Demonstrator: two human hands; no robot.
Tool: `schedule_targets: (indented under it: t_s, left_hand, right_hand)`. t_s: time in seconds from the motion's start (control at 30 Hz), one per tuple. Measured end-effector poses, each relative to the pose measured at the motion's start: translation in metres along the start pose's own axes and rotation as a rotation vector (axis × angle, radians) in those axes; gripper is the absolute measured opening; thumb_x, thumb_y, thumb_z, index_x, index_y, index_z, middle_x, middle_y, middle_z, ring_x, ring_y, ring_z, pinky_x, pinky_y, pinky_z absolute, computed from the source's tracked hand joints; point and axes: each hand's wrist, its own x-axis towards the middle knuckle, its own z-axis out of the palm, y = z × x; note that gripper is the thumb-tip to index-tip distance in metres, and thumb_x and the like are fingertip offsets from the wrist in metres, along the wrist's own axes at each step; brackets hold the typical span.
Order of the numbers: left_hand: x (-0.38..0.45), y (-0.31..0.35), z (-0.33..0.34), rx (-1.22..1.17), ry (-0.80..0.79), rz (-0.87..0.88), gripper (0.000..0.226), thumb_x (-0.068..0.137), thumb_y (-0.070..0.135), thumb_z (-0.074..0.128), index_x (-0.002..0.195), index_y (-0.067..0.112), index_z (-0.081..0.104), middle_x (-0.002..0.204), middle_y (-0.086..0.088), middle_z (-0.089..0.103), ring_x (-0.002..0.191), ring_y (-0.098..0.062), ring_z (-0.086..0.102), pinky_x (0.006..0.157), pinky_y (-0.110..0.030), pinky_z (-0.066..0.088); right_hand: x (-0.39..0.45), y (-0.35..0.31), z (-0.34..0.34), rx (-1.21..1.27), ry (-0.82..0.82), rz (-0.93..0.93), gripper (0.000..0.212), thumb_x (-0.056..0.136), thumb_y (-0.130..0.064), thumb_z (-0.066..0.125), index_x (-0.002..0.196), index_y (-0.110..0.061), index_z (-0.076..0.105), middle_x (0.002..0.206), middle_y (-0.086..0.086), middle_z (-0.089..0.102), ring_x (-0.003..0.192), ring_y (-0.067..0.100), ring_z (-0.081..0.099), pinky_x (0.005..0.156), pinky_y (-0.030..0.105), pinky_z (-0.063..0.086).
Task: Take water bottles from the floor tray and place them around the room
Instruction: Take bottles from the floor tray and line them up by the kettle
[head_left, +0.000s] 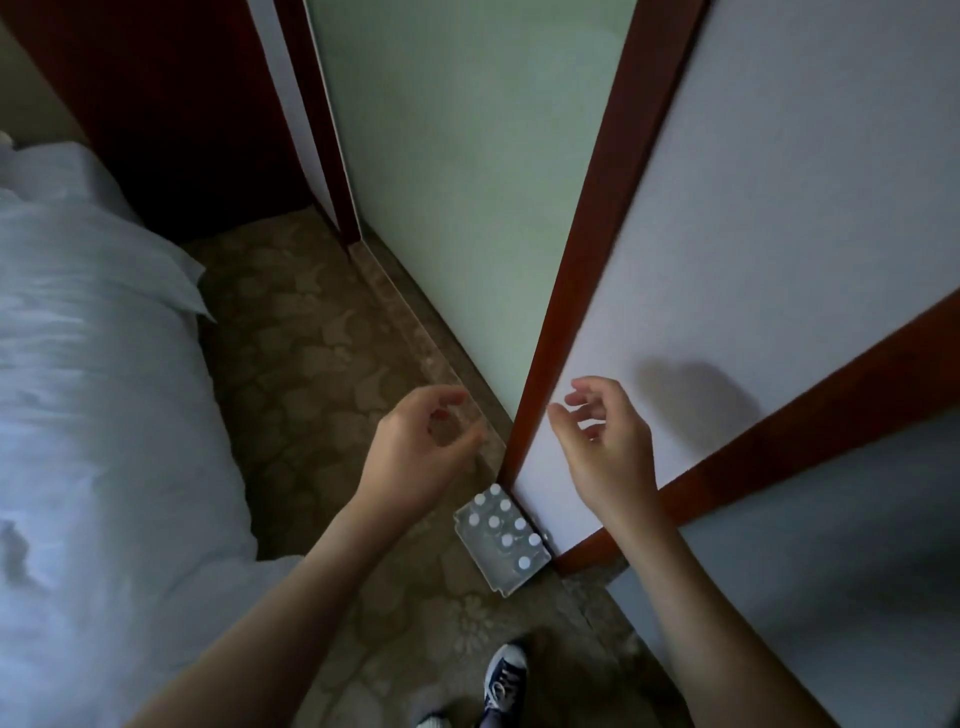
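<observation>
A pale plastic tray (462, 525) lies on the patterned carpet against the foot of a wall corner. Several clear water bottles with white caps (506, 540) stand upright in it, seen from straight above. My left hand (421, 452) hovers well above the tray, to its upper left, fingers loosely curled and holding nothing. My right hand (605, 441) hangs above and to the right of the tray, in front of the white wall panel, fingers spread and empty. Neither hand touches the tray or a bottle.
A bed with white bedding (104, 415) fills the left side. Brown floral carpet (322, 332) forms a narrow aisle between bed and wall. A red-brown wooden frame (566, 291) edges the white wall panel on the right. My dark sneaker (504, 675) stands below the tray.
</observation>
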Motion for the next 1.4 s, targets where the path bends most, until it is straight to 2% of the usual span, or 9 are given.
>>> schedule_targets:
  t_s: [0.3, 0.5, 0.63, 0.77, 0.9, 1.0, 1.1, 1.23, 1.4]
  left_hand:
    - [0.062, -0.152, 0.136, 0.03, -0.126, -0.215, 0.042, 0.084, 0.03, 0.074, 0.124, 0.022, 0.064, 0.111, 0.011, 0.064, 0.101, -0.005, 0.062, 0.084, -0.025, 0.054]
    - [0.082, -0.308, 0.249, 0.059, -0.253, -0.345, 0.046, 0.082, 0.029, 0.077, 0.125, 0.022, 0.063, 0.109, 0.016, 0.06, 0.102, -0.004, 0.057, 0.083, -0.022, 0.046]
    - [0.088, -0.428, 0.337, 0.109, -0.328, -0.401, 0.05, 0.081, 0.027, 0.077, 0.128, 0.022, 0.06, 0.114, 0.015, 0.058, 0.111, -0.007, 0.056, 0.091, -0.028, 0.049]
    - [0.091, -0.545, 0.433, 0.167, -0.407, -0.417, 0.062, 0.08, 0.026, 0.075, 0.137, 0.023, 0.05, 0.132, 0.005, 0.058, 0.121, -0.016, 0.055, 0.097, -0.039, 0.051]
    - [0.09, -0.641, 0.511, 0.126, -0.403, -0.364, 0.075, 0.074, 0.027, 0.083, 0.137, 0.027, 0.042, 0.134, 0.003, 0.056, 0.12, -0.018, 0.056, 0.095, -0.048, 0.053]
    - [0.092, -0.689, 0.548, 0.062, -0.347, -0.3, 0.077, 0.076, 0.022, 0.082, 0.14, 0.029, 0.041, 0.138, 0.005, 0.054, 0.125, -0.016, 0.053, 0.1, -0.046, 0.05]
    - [0.097, -0.711, 0.566, -0.022, -0.304, -0.278, 0.072, 0.079, 0.023, 0.082, 0.138, 0.036, 0.043, 0.129, 0.016, 0.057, 0.119, -0.01, 0.056, 0.094, -0.036, 0.049]
    - [0.096, -0.712, 0.564, -0.051, -0.269, -0.278, 0.065, 0.077, 0.026, 0.083, 0.133, 0.031, 0.05, 0.12, 0.02, 0.061, 0.111, -0.007, 0.059, 0.087, -0.029, 0.048]
    - [0.094, -0.666, 0.519, -0.005, -0.309, -0.296, 0.054, 0.068, 0.041, 0.085, 0.116, 0.03, 0.061, 0.101, 0.011, 0.074, 0.093, -0.012, 0.071, 0.078, -0.045, 0.061]
  right_hand:
    - [0.041, 0.196, 0.078, -0.02, -0.057, 0.267, 0.03, 0.09, -0.027, 0.068, 0.118, -0.022, 0.059, 0.107, -0.011, 0.065, 0.098, 0.005, 0.061, 0.077, 0.022, 0.051]
    - [0.023, 0.36, 0.159, -0.024, -0.028, 0.476, 0.027, 0.089, -0.021, 0.069, 0.115, -0.02, 0.061, 0.106, -0.007, 0.066, 0.096, 0.007, 0.064, 0.069, 0.019, 0.048]
    - [-0.001, 0.488, 0.226, -0.034, -0.007, 0.577, 0.027, 0.085, -0.02, 0.074, 0.107, -0.024, 0.059, 0.103, -0.007, 0.066, 0.092, 0.005, 0.063, 0.066, 0.018, 0.046]
    - [-0.036, 0.629, 0.296, -0.123, 0.025, 0.638, 0.046, 0.076, -0.03, 0.081, 0.115, -0.023, 0.057, 0.11, -0.005, 0.061, 0.103, 0.016, 0.061, 0.082, 0.034, 0.053]
    - [-0.056, 0.724, 0.354, -0.197, 0.057, 0.627, 0.071, 0.067, -0.03, 0.086, 0.127, -0.015, 0.051, 0.117, -0.007, 0.049, 0.111, 0.017, 0.055, 0.091, 0.04, 0.054]
    - [-0.064, 0.772, 0.385, -0.204, 0.221, 0.54, 0.067, 0.065, -0.015, 0.088, 0.122, -0.013, 0.053, 0.117, -0.005, 0.051, 0.111, 0.021, 0.054, 0.094, 0.044, 0.052]
    - [-0.072, 0.801, 0.4, -0.095, 0.378, 0.574, 0.063, 0.064, -0.01, 0.087, 0.117, -0.021, 0.053, 0.117, 0.002, 0.061, 0.108, 0.02, 0.061, 0.093, 0.045, 0.054]
    - [-0.076, 0.814, 0.403, -0.062, 0.388, 0.589, 0.061, 0.066, -0.008, 0.088, 0.113, -0.028, 0.055, 0.111, 0.0, 0.066, 0.103, 0.018, 0.064, 0.09, 0.044, 0.056]
    - [-0.062, 0.772, 0.372, -0.01, 0.314, 0.57, 0.056, 0.069, -0.008, 0.088, 0.113, -0.018, 0.054, 0.105, -0.002, 0.067, 0.097, 0.014, 0.064, 0.089, 0.041, 0.055]
